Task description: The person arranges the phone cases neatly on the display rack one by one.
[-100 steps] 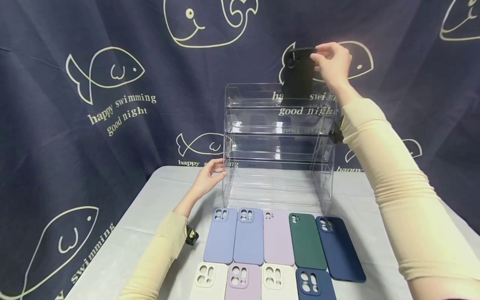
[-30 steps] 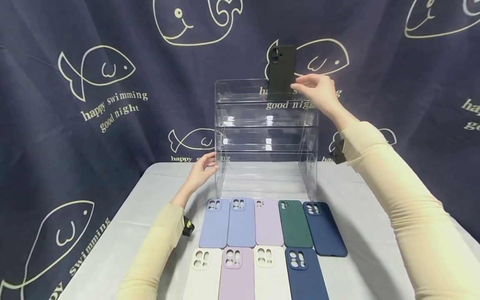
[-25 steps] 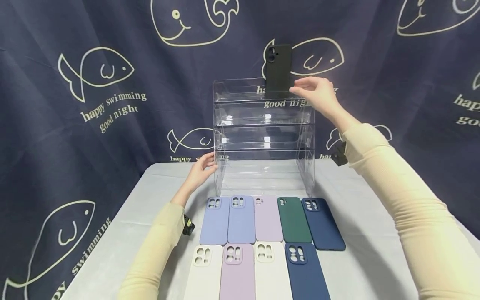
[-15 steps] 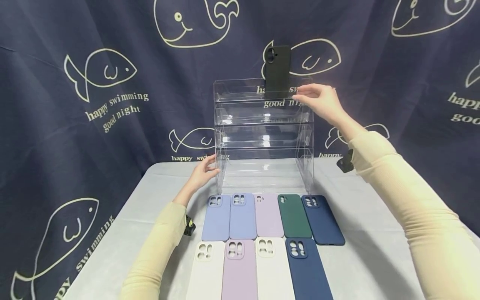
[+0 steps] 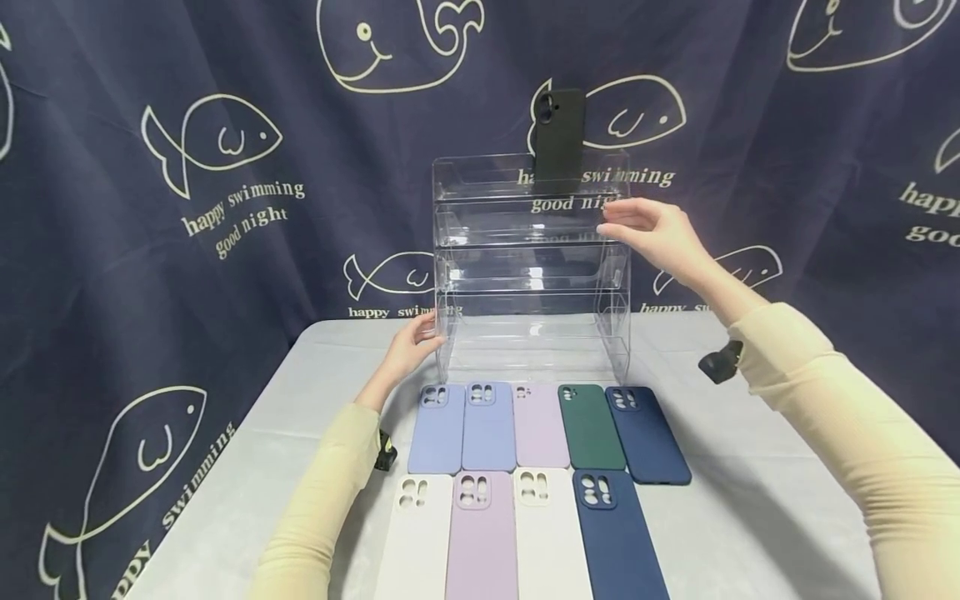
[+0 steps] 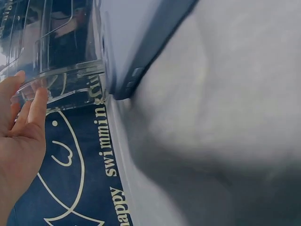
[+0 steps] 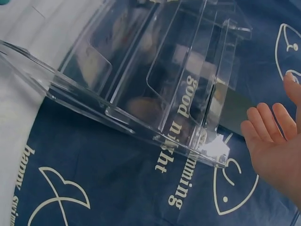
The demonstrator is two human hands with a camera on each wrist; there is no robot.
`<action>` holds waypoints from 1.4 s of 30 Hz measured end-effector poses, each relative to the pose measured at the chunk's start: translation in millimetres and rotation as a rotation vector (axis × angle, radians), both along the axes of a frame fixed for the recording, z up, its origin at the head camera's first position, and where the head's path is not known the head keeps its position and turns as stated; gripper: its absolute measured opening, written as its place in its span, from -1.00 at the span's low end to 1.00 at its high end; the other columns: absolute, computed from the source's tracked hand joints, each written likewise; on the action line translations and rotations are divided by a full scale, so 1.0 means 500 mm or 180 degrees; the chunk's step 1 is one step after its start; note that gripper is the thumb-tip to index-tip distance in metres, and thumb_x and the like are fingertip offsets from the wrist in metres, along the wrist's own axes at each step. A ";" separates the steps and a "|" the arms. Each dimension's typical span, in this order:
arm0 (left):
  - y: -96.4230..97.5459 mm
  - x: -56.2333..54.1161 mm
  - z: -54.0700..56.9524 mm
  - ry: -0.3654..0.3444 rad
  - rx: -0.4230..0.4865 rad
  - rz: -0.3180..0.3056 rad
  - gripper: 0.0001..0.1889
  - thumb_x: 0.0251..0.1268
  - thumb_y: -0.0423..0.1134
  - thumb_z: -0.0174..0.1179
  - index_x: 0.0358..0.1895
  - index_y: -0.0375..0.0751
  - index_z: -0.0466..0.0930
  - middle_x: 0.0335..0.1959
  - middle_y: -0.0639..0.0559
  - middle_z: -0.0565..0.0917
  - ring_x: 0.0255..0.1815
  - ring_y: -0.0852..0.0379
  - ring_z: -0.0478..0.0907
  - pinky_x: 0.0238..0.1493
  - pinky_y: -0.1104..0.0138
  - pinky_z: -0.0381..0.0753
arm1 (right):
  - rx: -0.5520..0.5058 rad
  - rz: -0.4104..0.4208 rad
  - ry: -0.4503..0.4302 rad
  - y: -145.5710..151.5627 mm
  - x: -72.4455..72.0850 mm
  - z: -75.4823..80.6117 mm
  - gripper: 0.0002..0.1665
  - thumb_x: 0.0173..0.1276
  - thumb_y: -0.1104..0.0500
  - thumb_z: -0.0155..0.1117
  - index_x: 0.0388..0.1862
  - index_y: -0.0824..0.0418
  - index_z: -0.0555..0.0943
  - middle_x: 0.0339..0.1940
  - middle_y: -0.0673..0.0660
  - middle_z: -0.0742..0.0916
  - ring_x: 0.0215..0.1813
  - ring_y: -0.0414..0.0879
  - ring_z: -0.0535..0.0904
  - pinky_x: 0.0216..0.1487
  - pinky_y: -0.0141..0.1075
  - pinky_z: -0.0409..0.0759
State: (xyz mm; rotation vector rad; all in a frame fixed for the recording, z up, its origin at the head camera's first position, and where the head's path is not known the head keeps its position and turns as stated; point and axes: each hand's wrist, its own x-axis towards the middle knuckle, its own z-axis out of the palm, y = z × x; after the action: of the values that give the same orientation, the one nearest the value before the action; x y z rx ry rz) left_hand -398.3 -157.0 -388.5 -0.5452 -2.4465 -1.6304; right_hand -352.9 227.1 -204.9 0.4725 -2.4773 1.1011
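Note:
A black phone case (image 5: 560,137) stands upright in the top tier of a clear plastic display rack (image 5: 534,292). My right hand (image 5: 654,237) is to the right of the case and lower, at the rack's upper right side, with nothing in its fingers. In the right wrist view the right hand (image 7: 277,136) shows its fingers apart from the rack. My left hand (image 5: 408,348) touches the rack's left side, fingers nearly straight. The left wrist view shows the left hand (image 6: 23,136) with its fingertips and thumb right at the clear side panel.
Two rows of phone cases lie on the pale table (image 5: 285,467) before the rack, including a green case (image 5: 592,429), a dark blue case (image 5: 648,437), a purple case (image 5: 482,542) and a white case (image 5: 551,542). A navy curtain (image 5: 97,275) with fish drawings hangs behind.
My right hand first held the black case above the rack; the case now stands in the top tier, let go, and the hand has moved down and right. My left hand stays at the rack's side.

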 end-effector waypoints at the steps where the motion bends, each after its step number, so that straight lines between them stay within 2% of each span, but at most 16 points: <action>1: 0.000 0.000 0.000 -0.0020 -0.0011 0.0029 -0.41 0.25 -0.40 0.16 0.34 -0.40 0.20 0.24 -0.39 0.41 0.21 -0.26 0.43 0.27 0.10 0.48 | 0.0003 0.0016 0.0004 0.002 0.005 -0.004 -0.37 0.24 -0.14 0.28 0.20 0.16 0.50 0.19 0.15 0.61 0.12 -0.21 0.59 0.10 -0.36 0.59; 6: -0.002 -0.002 -0.006 -0.0051 -0.0160 0.0166 -0.43 0.25 -0.36 0.18 0.31 -0.42 0.24 0.18 -0.39 0.47 0.18 -0.25 0.46 0.25 0.11 0.50 | -0.0073 0.0081 -0.0035 0.016 0.023 -0.029 -0.39 0.24 -0.09 0.30 0.19 0.18 0.50 0.17 0.18 0.62 0.01 -0.44 0.57 -0.01 -0.61 0.53; 10: -0.007 -0.003 -0.015 0.0027 -0.0399 0.0184 -0.48 0.23 -0.31 0.22 0.22 -0.43 0.33 0.09 -0.39 0.53 0.08 -0.25 0.54 0.16 0.14 0.58 | -0.0129 0.0066 -0.0136 0.033 0.039 -0.053 -0.40 0.25 -0.07 0.29 0.20 0.18 0.49 0.18 0.18 0.62 -0.08 -0.58 0.51 -0.11 -0.68 0.49; 13: -0.009 0.000 -0.022 0.0143 -0.0486 0.0154 -0.51 0.20 -0.29 0.26 0.16 -0.42 0.40 0.02 -0.36 0.59 0.00 -0.23 0.59 0.10 0.16 0.62 | -0.0157 0.0047 -0.0181 0.046 0.049 -0.072 -0.41 0.27 -0.05 0.28 0.21 0.18 0.49 0.18 0.17 0.61 -0.09 -0.60 0.50 -0.13 -0.69 0.48; 18: -0.009 0.008 -0.029 0.0316 -0.0464 0.0169 -0.53 0.15 -0.29 0.30 0.10 -0.43 0.45 -0.06 -0.35 0.63 -0.07 -0.21 0.63 0.05 0.17 0.65 | -0.0223 0.0073 -0.0227 0.051 0.067 -0.104 -0.44 0.28 -0.02 0.27 0.21 0.19 0.49 0.17 0.13 0.62 -0.08 -0.60 0.50 -0.10 -0.72 0.46; 25: -0.001 0.019 -0.036 0.0285 -0.0327 0.0287 -0.53 0.14 -0.30 0.30 0.10 -0.43 0.45 -0.04 -0.34 0.63 -0.05 -0.21 0.62 0.06 0.20 0.65 | -0.0157 0.0150 -0.0450 0.048 0.103 -0.146 -0.46 0.30 -0.01 0.26 0.20 0.19 0.49 0.18 0.19 0.61 -0.06 -0.61 0.50 -0.08 -0.71 0.48; 34: 0.015 0.033 -0.035 0.0399 -0.0353 0.0421 -0.59 0.19 -0.33 0.25 0.08 -0.47 0.46 0.00 -0.36 0.60 -0.05 -0.22 0.62 0.04 0.17 0.66 | -0.0019 0.0505 -0.0336 0.062 0.153 -0.198 -0.51 0.33 0.11 0.23 0.21 0.26 0.48 0.17 0.30 0.59 0.02 -0.61 0.47 -0.03 -0.74 0.47; 42: 0.017 0.033 -0.038 0.0437 -0.0409 0.0476 -0.59 0.22 -0.34 0.22 0.10 -0.47 0.44 0.05 -0.35 0.58 -0.03 -0.20 0.61 0.04 0.19 0.66 | 0.0148 0.0672 -0.0532 0.055 0.202 -0.254 -0.52 0.33 0.11 0.23 0.20 0.24 0.49 0.16 0.22 0.61 0.08 -0.64 0.38 0.07 -0.71 0.45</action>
State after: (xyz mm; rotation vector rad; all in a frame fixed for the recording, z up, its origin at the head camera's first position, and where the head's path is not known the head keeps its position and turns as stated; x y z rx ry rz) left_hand -381.7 -148.3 -407.6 -0.4622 -2.4376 -1.3411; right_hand -251.9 254.8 -331.7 0.6953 -2.6503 1.2099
